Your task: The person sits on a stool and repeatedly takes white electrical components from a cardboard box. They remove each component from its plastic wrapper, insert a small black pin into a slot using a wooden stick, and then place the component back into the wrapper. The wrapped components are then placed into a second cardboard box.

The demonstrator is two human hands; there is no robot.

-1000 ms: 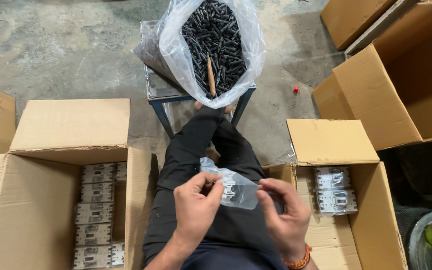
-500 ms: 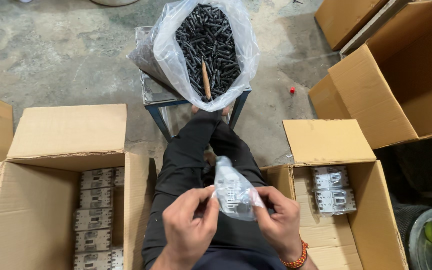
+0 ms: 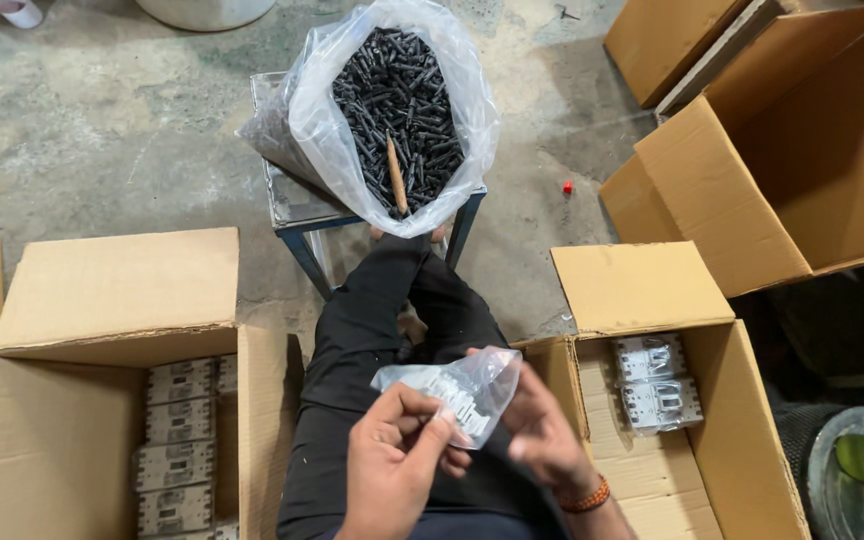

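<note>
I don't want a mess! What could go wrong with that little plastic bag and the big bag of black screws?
The small clear bag hangs between the left hand and right hand over the lap; its pieces might spill. The screw bag overhangs its small stool by the knees; a bump could tip it.

Glossy clear plastic bag [image 3: 457, 395]; matt brown cardboard boxes [image 3: 112, 300].

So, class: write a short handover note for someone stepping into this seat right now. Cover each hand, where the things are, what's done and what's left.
Left hand and right hand: both grip a small clear plastic bag with a pale part inside, over the lap.
Left carton: a column of grey devices.
Right carton: two such devices on a cardboard layer.
Ahead: stool with an open bag of black screws.
Done and left: cannot tell.
</note>
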